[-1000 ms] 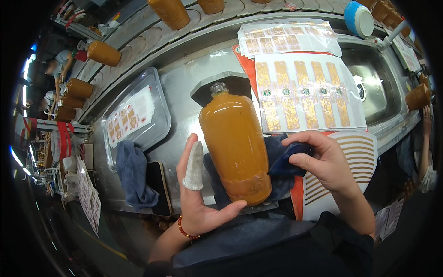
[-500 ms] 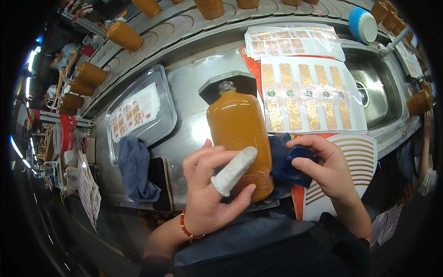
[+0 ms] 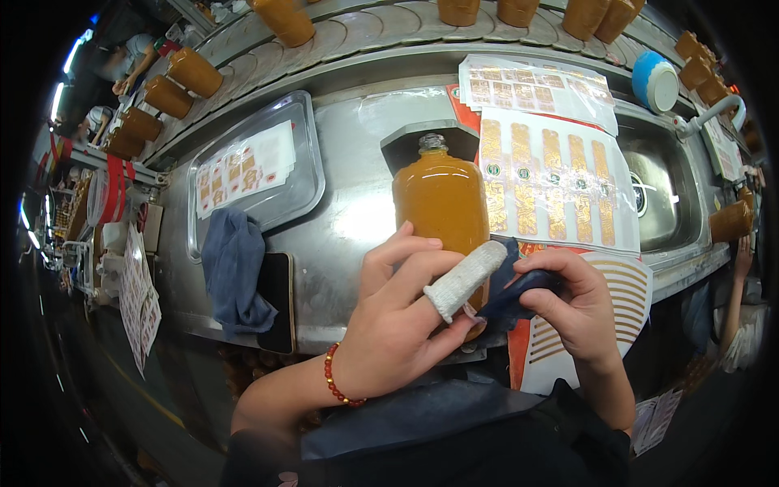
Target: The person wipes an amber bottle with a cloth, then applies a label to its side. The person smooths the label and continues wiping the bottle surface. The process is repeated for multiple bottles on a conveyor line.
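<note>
An amber glass bottle (image 3: 440, 195) with a clear glass neck stands on the metal worktop, in front of a dark angular block (image 3: 395, 146). My left hand (image 3: 398, 316) lies across its lower part, fingers apart. A white cloth finger sleeve (image 3: 466, 280) covers the index finger, which stretches toward the right edge. By the thumb tip shows a small pinkish scrap that I cannot make out. On the right, my right hand (image 3: 580, 304) pinches a dark blue, bendy scraper-like piece (image 3: 523, 294) against the bottle's lower right side. My left hand hides much of the lower front.
Sheets of gold labels (image 3: 552, 178) and a sheet of curved gold strips (image 3: 596, 312) lie on the right, before a sink (image 3: 665, 178). Leftward are a metal tray (image 3: 312, 178) with labels, a blue cloth (image 3: 235, 272) and a phone (image 3: 278, 304). A conveyor (image 3: 349, 32) carries bottles behind.
My left hand has moved right across the bottle, its thumb now close to the blue piece. That piece looks more bent in my right hand. The whole view has shifted slightly.
</note>
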